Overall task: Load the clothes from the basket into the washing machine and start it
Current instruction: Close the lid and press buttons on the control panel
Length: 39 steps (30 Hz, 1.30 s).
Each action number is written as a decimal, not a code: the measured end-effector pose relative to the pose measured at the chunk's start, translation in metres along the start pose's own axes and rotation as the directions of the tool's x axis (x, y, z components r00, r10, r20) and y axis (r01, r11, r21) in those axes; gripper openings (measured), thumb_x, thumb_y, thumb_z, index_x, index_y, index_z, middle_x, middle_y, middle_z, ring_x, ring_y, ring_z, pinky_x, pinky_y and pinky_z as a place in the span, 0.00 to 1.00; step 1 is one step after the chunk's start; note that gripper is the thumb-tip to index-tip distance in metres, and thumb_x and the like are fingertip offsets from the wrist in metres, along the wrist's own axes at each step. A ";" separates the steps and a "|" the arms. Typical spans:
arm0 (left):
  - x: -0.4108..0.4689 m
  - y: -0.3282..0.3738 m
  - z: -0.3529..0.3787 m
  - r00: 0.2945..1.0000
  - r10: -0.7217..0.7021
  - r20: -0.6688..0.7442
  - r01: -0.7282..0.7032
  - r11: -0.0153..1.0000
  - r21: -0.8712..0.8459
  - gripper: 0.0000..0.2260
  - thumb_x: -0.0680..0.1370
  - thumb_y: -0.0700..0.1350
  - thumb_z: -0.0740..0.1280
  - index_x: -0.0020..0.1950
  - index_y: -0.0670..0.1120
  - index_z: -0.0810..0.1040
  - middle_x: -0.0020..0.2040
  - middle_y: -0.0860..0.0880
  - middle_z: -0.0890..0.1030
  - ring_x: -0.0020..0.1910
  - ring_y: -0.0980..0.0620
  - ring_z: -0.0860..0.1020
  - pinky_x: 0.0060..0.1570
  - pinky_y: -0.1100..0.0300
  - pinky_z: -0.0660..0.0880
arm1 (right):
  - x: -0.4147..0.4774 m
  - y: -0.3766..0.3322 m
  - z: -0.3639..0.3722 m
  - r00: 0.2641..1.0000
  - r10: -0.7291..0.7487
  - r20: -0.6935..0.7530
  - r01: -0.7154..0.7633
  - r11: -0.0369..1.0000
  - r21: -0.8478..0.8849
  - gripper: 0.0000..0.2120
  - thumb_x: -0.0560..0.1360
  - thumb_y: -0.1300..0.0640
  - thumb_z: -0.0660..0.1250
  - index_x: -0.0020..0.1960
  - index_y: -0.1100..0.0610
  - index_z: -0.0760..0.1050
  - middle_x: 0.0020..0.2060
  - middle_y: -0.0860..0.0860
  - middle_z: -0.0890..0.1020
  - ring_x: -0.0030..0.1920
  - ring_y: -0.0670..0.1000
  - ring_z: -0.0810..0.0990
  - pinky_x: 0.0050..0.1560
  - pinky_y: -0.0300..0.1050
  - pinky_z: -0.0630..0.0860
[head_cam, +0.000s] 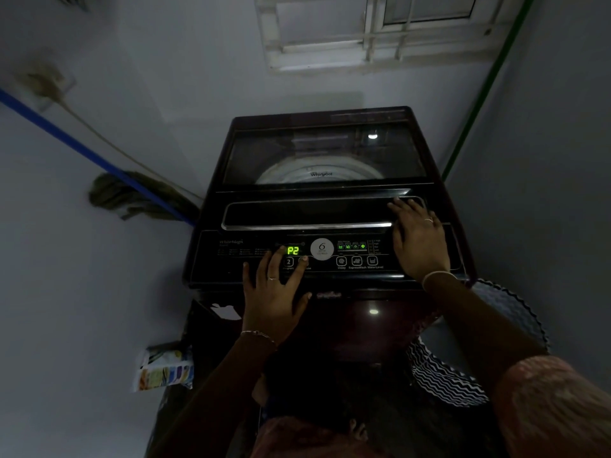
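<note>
Both hands rest on the washing machine [322, 206] at the middle of the frame. On the left of the panel, the left hand [272, 292] lies with fingers spread over the control panel [330, 256], its fingertips on the buttons just below the green display [293, 250], which reads "P2"; it grips nothing. Toward the right, the right hand [418, 239] lies flat and open across the right end of the lid handle [307, 213], palm down, fingers fanned and holding nothing. Each hand wears a ring, and each wrist a thin bangle. The glass lid [324, 153] is closed, and the pale tub rim with a Whirlpool mark shows through it. Whether clothes lie inside cannot be told through the dark glass. A laundry basket [463, 368] with a black-and-white zigzag pattern stands on the floor at the lower right, just beside the machine, partly hidden by the right forearm; its contents are not visible. At the left of the frame a mop [132, 196] with a blue handle leans against the wall, and a colourful packet [163, 368] sits at the lower left beside the machine. A barred window [380, 31] fills the upper right.
</note>
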<state>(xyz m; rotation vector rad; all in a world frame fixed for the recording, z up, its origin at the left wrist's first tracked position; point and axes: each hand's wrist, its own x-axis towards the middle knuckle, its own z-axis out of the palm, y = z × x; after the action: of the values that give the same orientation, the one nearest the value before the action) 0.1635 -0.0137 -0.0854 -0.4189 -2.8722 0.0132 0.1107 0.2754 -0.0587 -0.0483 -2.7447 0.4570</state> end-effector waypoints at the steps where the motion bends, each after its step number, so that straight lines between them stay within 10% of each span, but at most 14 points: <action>1: 0.000 -0.001 0.000 1.000 0.000 0.002 0.000 1.000 0.004 0.28 0.75 0.65 0.57 0.74 0.58 0.61 0.74 0.43 0.63 0.72 0.41 0.60 0.67 0.33 0.58 | 0.000 0.000 0.000 1.000 -0.001 0.000 0.001 1.000 -0.001 0.21 0.78 0.57 0.58 0.70 0.50 0.68 0.70 0.47 0.71 0.74 0.50 0.63 0.72 0.56 0.60; 39: 0.003 0.003 -0.005 0.998 -0.050 0.040 0.054 0.993 -0.103 0.29 0.74 0.65 0.61 0.74 0.60 0.60 0.75 0.45 0.63 0.75 0.41 0.59 0.71 0.35 0.50 | -0.001 -0.002 0.000 1.000 0.004 -0.016 -0.003 1.000 0.011 0.20 0.78 0.58 0.59 0.70 0.51 0.69 0.70 0.48 0.71 0.74 0.50 0.64 0.72 0.56 0.60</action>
<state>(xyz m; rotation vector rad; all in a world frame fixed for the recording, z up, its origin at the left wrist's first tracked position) 0.1632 -0.0103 -0.0799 -0.3662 -2.9286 -0.1402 0.1118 0.2739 -0.0585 -0.0536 -2.7266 0.4711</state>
